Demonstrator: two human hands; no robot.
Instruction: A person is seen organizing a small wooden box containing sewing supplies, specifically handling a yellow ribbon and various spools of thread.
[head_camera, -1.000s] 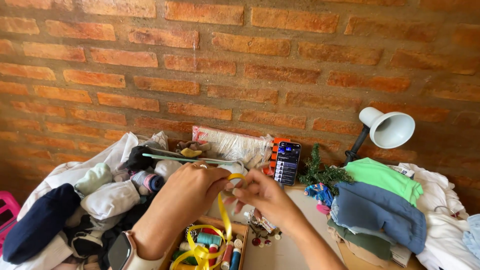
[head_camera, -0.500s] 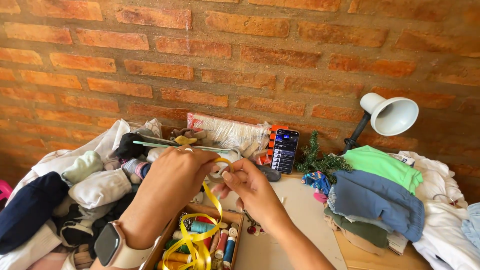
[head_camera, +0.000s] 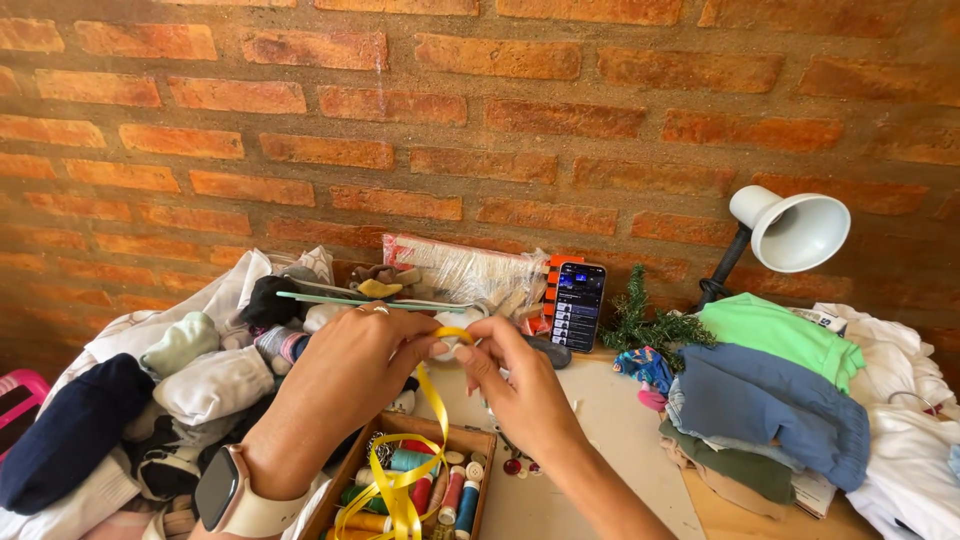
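Fingers of both hands pinched shut on yellow ribbon, centre frame, above thread box. Step judged: looping. Next: steady tension, firm pinch.

Both hands pinch a yellow ribbon above a thread box.

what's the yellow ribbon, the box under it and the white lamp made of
Yellow ribbon: looks like satin-type fabric, glossy, thin and limp, curling as it hangs from both hands. Open brown box of thread spools: seemingly plain wood, matt brown walls. White cone-shaded lamp: smooth, evenly white shade, plastic or painted metal; cannot tell which.
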